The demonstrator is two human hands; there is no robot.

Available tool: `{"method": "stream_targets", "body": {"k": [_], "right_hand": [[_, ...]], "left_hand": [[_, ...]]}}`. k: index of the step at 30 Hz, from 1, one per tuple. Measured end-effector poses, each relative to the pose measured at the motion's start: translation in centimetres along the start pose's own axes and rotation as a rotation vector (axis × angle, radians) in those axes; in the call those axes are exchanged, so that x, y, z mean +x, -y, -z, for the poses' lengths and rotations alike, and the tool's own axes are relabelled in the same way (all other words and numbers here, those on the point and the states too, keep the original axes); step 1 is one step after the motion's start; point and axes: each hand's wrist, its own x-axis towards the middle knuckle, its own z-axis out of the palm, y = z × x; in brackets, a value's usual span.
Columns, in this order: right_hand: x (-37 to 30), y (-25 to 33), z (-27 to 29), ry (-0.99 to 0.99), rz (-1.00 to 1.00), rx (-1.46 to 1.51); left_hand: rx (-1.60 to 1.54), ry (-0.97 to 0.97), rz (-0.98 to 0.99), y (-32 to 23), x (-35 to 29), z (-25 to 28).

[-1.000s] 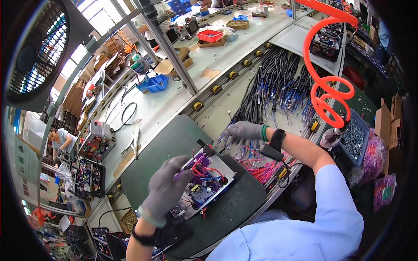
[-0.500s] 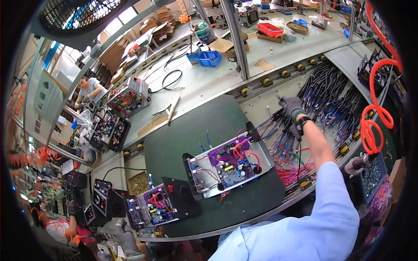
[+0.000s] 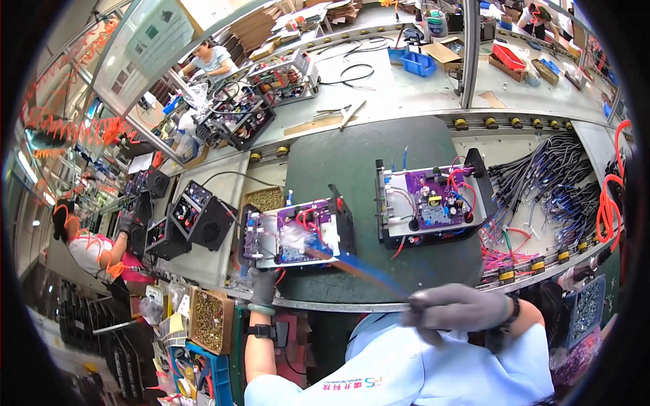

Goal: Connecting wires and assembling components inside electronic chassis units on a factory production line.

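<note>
Across my front, my right hand (image 3: 457, 308) in a grey glove is closed on a cable (image 3: 369, 271). Its blue and brown leads are smeared by motion and stretch left toward an open metal chassis (image 3: 328, 233) with a purple circuit board. At the front left corner of that chassis, my gloved left hand (image 3: 263, 287) seems to grip the edge, its fingertips partly hidden. A second open chassis (image 3: 433, 237) with a purple board (image 3: 433, 196) and red wires stands to the right. Both rest on a dark green mat (image 3: 311, 162).
Black cables (image 3: 552, 162) with blue ends lie in a heap at the right, near pink wires (image 3: 508, 254). Bins of small brass parts (image 3: 210, 318) and screws (image 3: 586, 304) flank me. Black-cased units (image 3: 203, 216) stand left. A co-worker (image 3: 211, 59) works across the bench.
My right hand has come back from the cable heap to my front with a cable. My left hand now touches the left chassis. The view has swung left.
</note>
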Motion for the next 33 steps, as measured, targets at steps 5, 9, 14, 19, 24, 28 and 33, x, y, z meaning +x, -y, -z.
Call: {"method": "stream_targets", "body": {"k": [5, 9, 14, 19, 24, 28, 33], "right_hand": [[13.9, -1.1, 1.1, -0.559, 0.413, -1.663], [15.8, -3.5, 3.4, -0.56, 0.519, -1.827], [14.7, -4.1, 3.0, -0.444, 0.546, -1.542], [14.2, -3.0, 1.5, -0.502, 0.597, -1.535], [14.5, -2.9, 2.0, -0.475, 0.603, -1.841], [14.8, -3.4, 1.9, -0.498, 0.607, -1.889], [14.6, -2.2, 1.7, -0.393, 0.411, -1.742]], "left_hand": [[0.033, -0.038, 0.04, -0.3, 1.2, -3.4], [-0.949, -0.432, 0.141, -2.2, 0.0, -1.7], [-1.322, -0.396, 0.344, -5.8, -1.2, 3.9], [-1.063, -0.473, 0.196, -7.6, -2.6, 5.9], [-0.613, 0.227, 0.478, -5.1, -4.6, 11.5], [-0.686, -0.504, 0.596, -6.4, -3.7, 19.8], [-0.592, -0.727, -0.239, -17.7, -0.1, 25.1]]}}
